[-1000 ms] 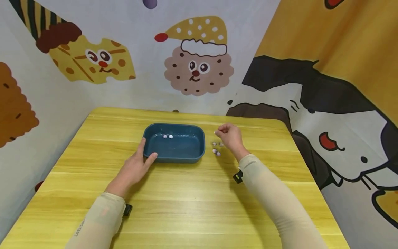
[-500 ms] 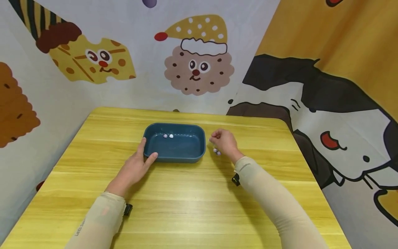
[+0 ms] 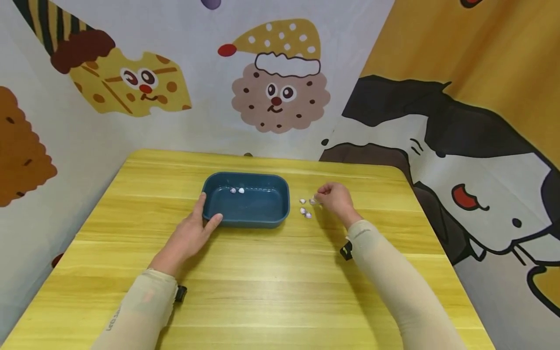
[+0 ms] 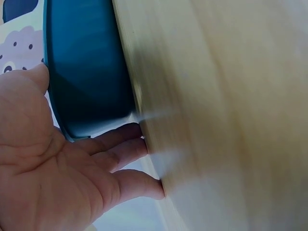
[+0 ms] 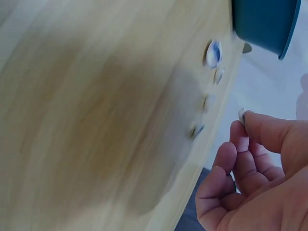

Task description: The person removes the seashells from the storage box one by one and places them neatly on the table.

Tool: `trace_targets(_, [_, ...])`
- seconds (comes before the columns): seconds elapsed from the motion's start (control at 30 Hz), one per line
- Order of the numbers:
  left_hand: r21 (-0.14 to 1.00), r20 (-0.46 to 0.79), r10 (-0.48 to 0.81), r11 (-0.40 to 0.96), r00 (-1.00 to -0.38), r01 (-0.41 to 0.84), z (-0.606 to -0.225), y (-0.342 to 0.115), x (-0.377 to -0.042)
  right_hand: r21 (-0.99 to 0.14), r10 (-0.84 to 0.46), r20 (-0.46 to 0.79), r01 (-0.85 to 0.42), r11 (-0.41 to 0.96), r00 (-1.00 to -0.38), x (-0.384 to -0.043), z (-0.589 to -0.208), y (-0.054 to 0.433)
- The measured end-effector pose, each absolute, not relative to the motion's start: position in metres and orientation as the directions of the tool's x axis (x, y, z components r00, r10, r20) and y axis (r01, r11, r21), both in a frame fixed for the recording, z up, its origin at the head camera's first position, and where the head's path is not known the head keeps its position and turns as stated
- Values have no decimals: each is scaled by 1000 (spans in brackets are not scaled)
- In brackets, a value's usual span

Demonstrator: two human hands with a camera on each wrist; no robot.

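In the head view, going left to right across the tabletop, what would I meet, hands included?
Left grip, blue tray with two small whitish pieces inside, four similar pieces outside it, right grip.

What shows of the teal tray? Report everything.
The teal tray is open-topped and rectangular, with rounded corners and raised walls, smooth and plastic-looking. It sits upright on the yellow table, long sides running left to right. Two small pale pieces lie inside near the far wall. The left hand touches its left end, thumb at the near-left corner.

Dark lettering (image 3: pixel 113 319) on left sleeve (image 3: pixel 142 301), too blurred to read
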State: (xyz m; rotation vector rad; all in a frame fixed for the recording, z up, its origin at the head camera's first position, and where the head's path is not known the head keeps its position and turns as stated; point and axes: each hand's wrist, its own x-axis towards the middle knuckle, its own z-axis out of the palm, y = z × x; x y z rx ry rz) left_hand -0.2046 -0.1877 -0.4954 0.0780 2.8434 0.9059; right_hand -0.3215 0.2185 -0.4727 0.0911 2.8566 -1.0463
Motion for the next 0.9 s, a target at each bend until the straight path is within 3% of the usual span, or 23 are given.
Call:
trace_targets(0.6, [575, -132, 86, 818, -987, -5, -495, -189, -204, -636, -90, -175, 43, 770, -981, -294, -484, 239])
trace_targets(0.9, [581, -136, 93, 814, -986, -4, -500, -187, -206, -584, -55, -141, 38, 811, -989, -293, -492, 240])
